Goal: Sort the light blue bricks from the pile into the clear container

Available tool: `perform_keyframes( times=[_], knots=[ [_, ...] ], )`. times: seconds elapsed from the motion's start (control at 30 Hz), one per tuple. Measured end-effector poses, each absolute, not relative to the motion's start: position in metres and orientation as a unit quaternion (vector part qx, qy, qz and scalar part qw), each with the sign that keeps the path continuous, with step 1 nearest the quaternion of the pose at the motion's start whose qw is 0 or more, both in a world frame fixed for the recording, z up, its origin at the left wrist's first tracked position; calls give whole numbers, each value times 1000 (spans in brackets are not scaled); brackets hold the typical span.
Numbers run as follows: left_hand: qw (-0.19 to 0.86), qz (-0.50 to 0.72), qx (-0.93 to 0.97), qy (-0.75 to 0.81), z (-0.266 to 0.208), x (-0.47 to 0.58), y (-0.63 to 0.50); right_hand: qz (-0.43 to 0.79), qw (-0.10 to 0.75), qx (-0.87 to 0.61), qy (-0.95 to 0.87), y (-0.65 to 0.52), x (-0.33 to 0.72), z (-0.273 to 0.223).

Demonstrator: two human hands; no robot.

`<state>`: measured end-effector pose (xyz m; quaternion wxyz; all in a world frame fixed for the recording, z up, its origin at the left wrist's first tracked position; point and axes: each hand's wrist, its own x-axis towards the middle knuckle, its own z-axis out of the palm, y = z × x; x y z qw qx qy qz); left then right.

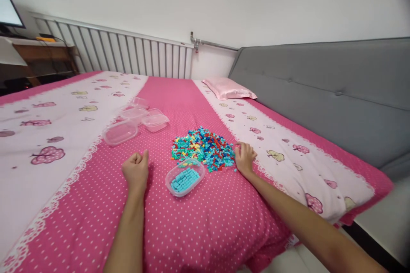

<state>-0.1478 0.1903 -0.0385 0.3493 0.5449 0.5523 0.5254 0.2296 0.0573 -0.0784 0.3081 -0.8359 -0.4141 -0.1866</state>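
A heap of small building bricks [205, 147] in turquoise, red, blue, green and yellow lies on the bed. My right hand [245, 158] rests at the heap's right edge with its fingers curled; whatever they may hold is hidden. Left of the heap, my left hand [136, 172] is closed in a fist with the thumb up, its contents, if any, out of sight. Between my hands, in front of the heap, stands a clear plastic container [168, 179] with turquoise bricks [185, 180] laid in rows. Neither hand touches this container.
Several clear plastic containers [120, 133] stand behind my left hand. A pink pillow [229, 88] lies farther back, near the grey headboard [320, 81]. White railings [128, 51] bound the far side of the bed; a desk with a monitor [9, 8] is at far left.
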Motion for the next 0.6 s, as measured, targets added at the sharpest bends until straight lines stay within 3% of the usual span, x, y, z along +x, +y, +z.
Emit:
perform_keyframes(
  times=[0.4,0.6],
  knots=[
    [318,586,461,585,-38,-152,194,-167,381,-787,-456,51,235,-80],
    [360,558,466,584,-33,-154,194,-121,361,-740,-554,18,227,-81]
  ],
)
